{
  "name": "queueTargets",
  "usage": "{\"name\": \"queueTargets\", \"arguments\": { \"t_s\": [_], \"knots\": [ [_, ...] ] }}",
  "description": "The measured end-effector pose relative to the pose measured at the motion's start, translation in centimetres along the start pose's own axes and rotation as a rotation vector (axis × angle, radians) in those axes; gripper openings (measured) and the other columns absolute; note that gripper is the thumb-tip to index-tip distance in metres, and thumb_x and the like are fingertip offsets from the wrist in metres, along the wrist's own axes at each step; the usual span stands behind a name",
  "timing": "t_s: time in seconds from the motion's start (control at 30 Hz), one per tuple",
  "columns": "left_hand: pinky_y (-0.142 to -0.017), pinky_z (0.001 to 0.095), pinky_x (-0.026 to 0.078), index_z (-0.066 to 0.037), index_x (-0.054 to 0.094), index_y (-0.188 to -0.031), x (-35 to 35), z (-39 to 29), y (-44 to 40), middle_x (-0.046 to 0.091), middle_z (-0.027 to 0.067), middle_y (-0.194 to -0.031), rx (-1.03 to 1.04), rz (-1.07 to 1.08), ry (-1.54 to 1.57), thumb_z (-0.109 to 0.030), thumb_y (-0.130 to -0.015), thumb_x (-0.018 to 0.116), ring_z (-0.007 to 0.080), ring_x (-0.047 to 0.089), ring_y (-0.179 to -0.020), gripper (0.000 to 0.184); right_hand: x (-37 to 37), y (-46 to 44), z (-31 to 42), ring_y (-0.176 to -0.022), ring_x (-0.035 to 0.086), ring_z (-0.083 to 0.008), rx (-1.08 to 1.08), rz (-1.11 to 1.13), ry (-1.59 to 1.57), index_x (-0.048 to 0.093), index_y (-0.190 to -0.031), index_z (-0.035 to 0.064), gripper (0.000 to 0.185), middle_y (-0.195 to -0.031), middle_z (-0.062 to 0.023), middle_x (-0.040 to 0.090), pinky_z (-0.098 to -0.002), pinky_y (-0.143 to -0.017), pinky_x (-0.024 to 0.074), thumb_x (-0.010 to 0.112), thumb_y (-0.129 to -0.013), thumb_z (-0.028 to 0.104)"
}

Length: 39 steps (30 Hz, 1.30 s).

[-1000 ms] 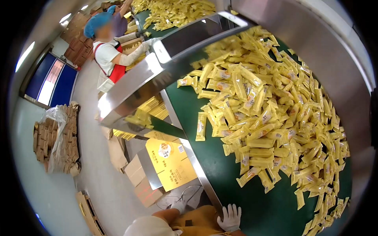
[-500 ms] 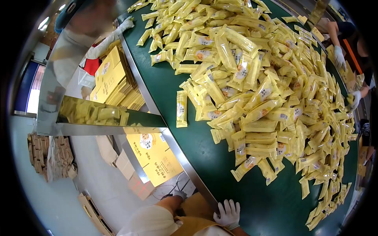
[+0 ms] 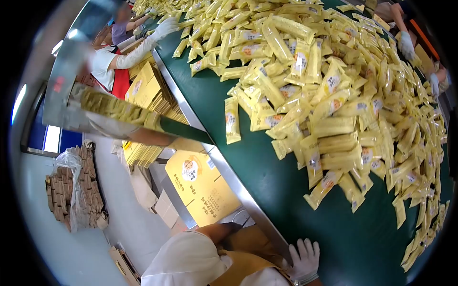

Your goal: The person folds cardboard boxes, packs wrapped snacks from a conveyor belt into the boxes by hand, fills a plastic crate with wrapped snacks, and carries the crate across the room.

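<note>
- The right hand [image 3: 304, 260], in a white knitted glove, is palm down with fingers spread apart, clamped on nothing. It rests at the near edge of the flat green conveyor belt [image 3: 267, 195], apparently as a prop for the body's weight.
- The left hand is not visible; its bare forearm [image 3: 214, 231] runs below belt level beside the tan apron [image 3: 248, 267]. Finger state there cannot be told.
- Just left of the right hand, the polished steel rim [image 3: 244, 194] runs away toward the far left, presumably to guard the belt's edge.
- The long, yellow, plastic-wrapped packets [image 3: 334, 127] lie heaped on the belt, well apart from the glove, from the centre to the far and right sides. They lie at mixed angles, which suggests loose tipping. One separate packet [image 3: 232, 120] lies at the heap's left.
- Left of the rim sits a printed yellow cardboard carton [image 3: 202, 190]; farther off, a stack of flat yellow cartons [image 3: 143, 90] stands close to the belt, likely for easy reach.
- Far left, a co-worker's white-gloved hand [image 3: 166, 28] extends over the belt; far right, another person's gloved hand [image 3: 406, 45] is beside the heap.
</note>
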State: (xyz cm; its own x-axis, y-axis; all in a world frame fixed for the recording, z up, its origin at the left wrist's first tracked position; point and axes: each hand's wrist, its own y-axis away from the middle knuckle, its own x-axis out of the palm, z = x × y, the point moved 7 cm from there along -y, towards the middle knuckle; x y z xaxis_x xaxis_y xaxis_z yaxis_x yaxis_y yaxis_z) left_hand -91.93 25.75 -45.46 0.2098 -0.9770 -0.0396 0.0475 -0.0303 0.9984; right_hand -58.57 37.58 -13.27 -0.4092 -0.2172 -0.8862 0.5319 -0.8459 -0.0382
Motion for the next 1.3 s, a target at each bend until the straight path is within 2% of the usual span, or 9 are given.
{"name": "queueTargets", "arguments": {
  "t_s": [0.23, 0.33, 0.4, 0.63, 0.67, 0.77, 0.87, 0.97, 1.3],
  "knots": [
    [-0.1, 0.0343, 0.043, -0.013, 0.061, -0.126, -4.8, -5.6, 2.3, 0.065, 0.0097, -0.116, 0.151, 0.106, 0.778, -0.061, -0.099, 0.033, 0.027, 0.058, -0.111, 0.062, -0.8, 0.1, 1.8, -0.116, 0.051, -0.0395, 0.065, -0.144, 0.057, 0.064, -0.107, 0.0035, 0.048, -0.118, -0.0179, 0.057, -0.0557, -0.103, 0.036, 0.073, -0.065, 0.026],
    [-0.113, 0.0387, 0.033, -0.001, 0.047, -0.139, -7.0, -8.4, 4.1, 0.049, 0.0174, -0.145, 0.745, -0.482, 0.477, -0.054, -0.099, 0.04, 0.0359, 0.048, -0.13, 0.066, -1.0, -0.1, 3.3, -0.115, 0.052, -0.041, 0.095, -0.302, 0.083, 0.062, -0.107, 0.003, 0.047, -0.117, -0.0186, 0.058, -0.0557, -0.102, 0.0373, 0.073, -0.065, 0.023],
    [-0.116, 0.0401, 0.03, -0.002, 0.041, -0.146, -7.9, -8.3, 14.8, 0.044, 0.0186, -0.151, 0.489, -0.442, 0.232, -0.057, -0.097, 0.044, 0.0396, 0.042, -0.137, 0.074, -0.7, 0.0, 3.3, -0.115, 0.053, -0.0422, 0.139, -0.368, 0.074, 0.061, -0.109, 0.0021, 0.048, -0.114, -0.0196, 0.06, -0.0549, -0.103, 0.0376, 0.072, -0.066, 0.021],
    [-0.099, 0.0329, 0.049, 0.002, 0.059, -0.132, -12.1, 0.1, 29.8, 0.068, 0.0127, -0.122, 1.116, 0.015, 0.255, -0.029, -0.103, 0.049, 0.0222, 0.065, -0.111, 0.044, 5.8, 3.0, 9.6, -0.099, 0.063, -0.0266, 0.351, -0.956, -0.349, 0.064, -0.1, 0.0007, 0.019, -0.102, -0.0141, 0.065, -0.0382, -0.093, 0.0486, 0.053, -0.086, -0.004],
    [-0.096, 0.0337, 0.05, 0.002, 0.064, -0.126, -14.8, 3.1, 31.2, 0.069, 0.0101, -0.12, 1.338, -0.323, 0.075, -0.024, -0.102, 0.048, 0.02, 0.066, -0.105, 0.038, 5.9, 1.3, 12.1, -0.09, 0.065, -0.0308, 0.265, -0.869, -0.311, 0.067, -0.1, 0.0031, 0.022, -0.095, -0.0145, 0.067, -0.0378, -0.084, 0.0517, 0.056, -0.083, -0.003],
    [-0.088, 0.0325, 0.051, -0.001, 0.069, -0.118, -25.4, 15.5, 26.1, 0.071, 0.0117, -0.114, 0.847, -0.881, 0.787, -0.031, -0.1, 0.054, 0.0181, 0.066, -0.103, 0.038, 12.8, -2.8, 14.3, -0.1, 0.066, -0.0314, 0.419, -0.454, -0.824, 0.062, -0.117, -0.0001, 0.031, -0.111, -0.0188, 0.065, -0.0376, -0.088, 0.0531, 0.066, -0.09, 0.014],
    [-0.095, 0.0347, 0.049, 0.004, 0.058, -0.132, -32.6, 24.9, 21.4, 0.066, 0.0214, -0.125, 0.567, -1.448, 0.774, -0.041, -0.096, 0.057, 0.0271, 0.064, -0.116, 0.057, 22.8, -5.3, 13.0, -0.121, 0.059, -0.0322, 0.743, -0.138, -1.152, 0.045, -0.138, -0.0094, 0.07, -0.137, -0.0249, 0.054, -0.0362, -0.102, 0.0465, 0.066, -0.093, 0.04],
    [-0.106, 0.0419, 0.043, 0.003, 0.054, -0.136, -34.1, 27.2, 19.3, 0.055, 0.0302, -0.134, 0.176, -1.397, 0.457, -0.055, -0.091, 0.055, 0.0421, 0.053, -0.127, 0.073, 28.7, -8.5, 12.4, -0.124, 0.056, -0.0318, 0.857, -0.032, -1.292, 0.045, -0.137, -0.0104, 0.076, -0.137, -0.0246, 0.055, -0.0353, -0.103, 0.0443, 0.067, -0.09, 0.045],
    [-0.11, 0.0405, 0.038, 0.0, 0.058, -0.134, -36.2, 29.2, 15.0, 0.057, 0.0273, -0.134, -0.022, -1.167, 0.43, -0.082, -0.086, 0.031, 0.0382, 0.052, -0.13, 0.099, 29.5, -14.0, 15.7, -0.104, 0.069, -0.032, 0.935, -0.073, -1.383, 0.062, -0.122, -0.008, 0.058, -0.114, -0.0223, 0.069, -0.0353, -0.09, 0.053, 0.071, -0.088, 0.039]
  ]
}}
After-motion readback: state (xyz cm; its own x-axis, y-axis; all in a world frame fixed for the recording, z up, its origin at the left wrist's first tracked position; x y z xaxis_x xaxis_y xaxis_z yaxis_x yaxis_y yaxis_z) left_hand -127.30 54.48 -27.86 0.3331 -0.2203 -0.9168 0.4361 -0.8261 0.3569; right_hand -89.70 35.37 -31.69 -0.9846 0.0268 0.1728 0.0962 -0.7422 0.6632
